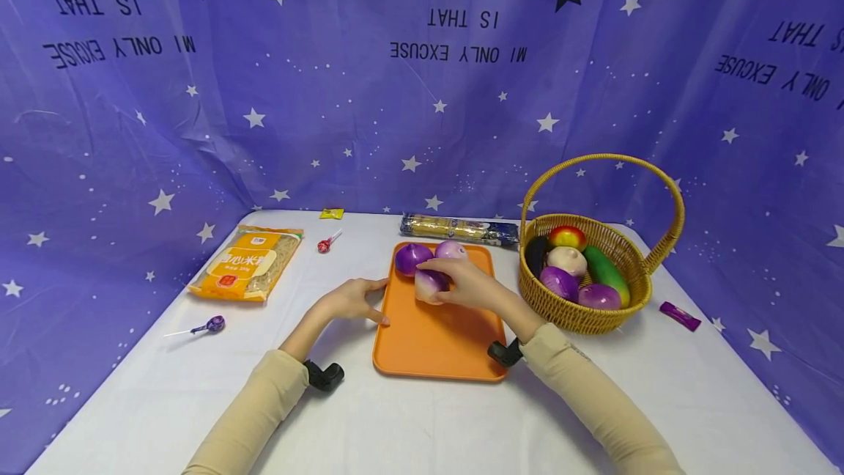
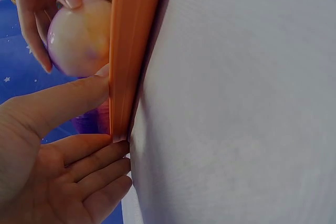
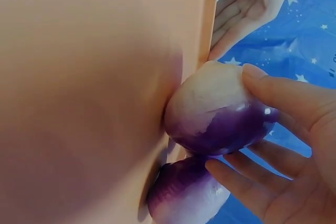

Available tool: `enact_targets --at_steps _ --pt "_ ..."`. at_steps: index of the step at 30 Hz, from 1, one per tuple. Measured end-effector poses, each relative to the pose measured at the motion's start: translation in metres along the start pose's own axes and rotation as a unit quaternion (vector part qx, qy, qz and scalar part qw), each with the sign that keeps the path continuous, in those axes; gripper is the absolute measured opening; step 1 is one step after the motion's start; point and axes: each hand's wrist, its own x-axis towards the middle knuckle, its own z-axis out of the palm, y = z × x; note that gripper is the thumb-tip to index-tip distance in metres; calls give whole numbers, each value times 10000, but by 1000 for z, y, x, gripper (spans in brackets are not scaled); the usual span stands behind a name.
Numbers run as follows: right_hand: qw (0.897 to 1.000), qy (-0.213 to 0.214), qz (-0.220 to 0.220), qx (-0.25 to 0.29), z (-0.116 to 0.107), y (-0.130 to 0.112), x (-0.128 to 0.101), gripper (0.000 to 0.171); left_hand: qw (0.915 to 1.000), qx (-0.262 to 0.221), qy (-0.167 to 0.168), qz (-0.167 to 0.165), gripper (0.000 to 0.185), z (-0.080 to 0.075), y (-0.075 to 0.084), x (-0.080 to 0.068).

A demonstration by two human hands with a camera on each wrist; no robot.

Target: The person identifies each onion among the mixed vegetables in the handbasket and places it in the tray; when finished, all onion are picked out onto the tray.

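Table (image 1: 409,424) w/ orange tray (image 1: 435,343); basket (image 1: 593,306) holds 2 more purple onions, other veg. 2 onions lie at tray's far end. R hand (image 1: 464,284) grips 3rd onion (image 1: 430,286) on/just above tray. L hand (image 1: 349,300) flat, fingers straight, steadies tray's edge.

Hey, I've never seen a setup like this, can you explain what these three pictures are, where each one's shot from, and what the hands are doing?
No machine here: a person with cameras on the head and on each wrist. The wide picture is the head view, the two close-ups the wrist views. On the white table lies an orange tray. The right hand grips a purple-and-white onion over the tray; two more onions lie at its far end. The left hand touches the tray's left edge with straight fingers. Nearby are a wicker basket of vegetables, a yellow packet and lollipops.
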Motion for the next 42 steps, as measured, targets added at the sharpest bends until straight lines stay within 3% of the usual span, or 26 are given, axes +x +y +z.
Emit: enact_targets --at_steps 11,21,42 --pt "9998 -114 77 -126 5 -4 6 56 10000 -61 45 22 89 1 0 0" --pt "9994 -299 156 69 5 -8 1 63 10000 -74 14 -20 89 0 0 0" --pt "9995 -213 215 129 2 -10 -4 61 10000 -54 36 10 90 1 -3 2"
